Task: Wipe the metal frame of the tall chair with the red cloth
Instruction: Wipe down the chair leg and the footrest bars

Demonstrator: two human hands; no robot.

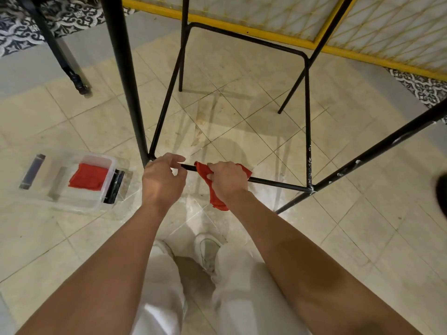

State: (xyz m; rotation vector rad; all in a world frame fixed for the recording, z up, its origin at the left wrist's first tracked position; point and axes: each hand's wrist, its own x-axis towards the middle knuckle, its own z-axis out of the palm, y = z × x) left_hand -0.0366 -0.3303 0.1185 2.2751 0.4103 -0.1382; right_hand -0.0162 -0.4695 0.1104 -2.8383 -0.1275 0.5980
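The tall chair's black metal frame (307, 122) stands on the tiled floor, its thin legs joined by a low footrest rail (273, 182). My right hand (227, 181) grips the red cloth (212, 189), wrapped round the near rail; a tail of cloth hangs below the bar. My left hand (163, 180) curls round the same rail at its left end, close to the corner where the rail meets the leg (125, 76).
A clear plastic box (72, 182) with another red cloth (88, 176) lies on the floor at the left. A black table leg (60, 54) stands at the far left. A yellow-framed mesh panel (314, 25) runs behind the chair. My feet are below the rail.
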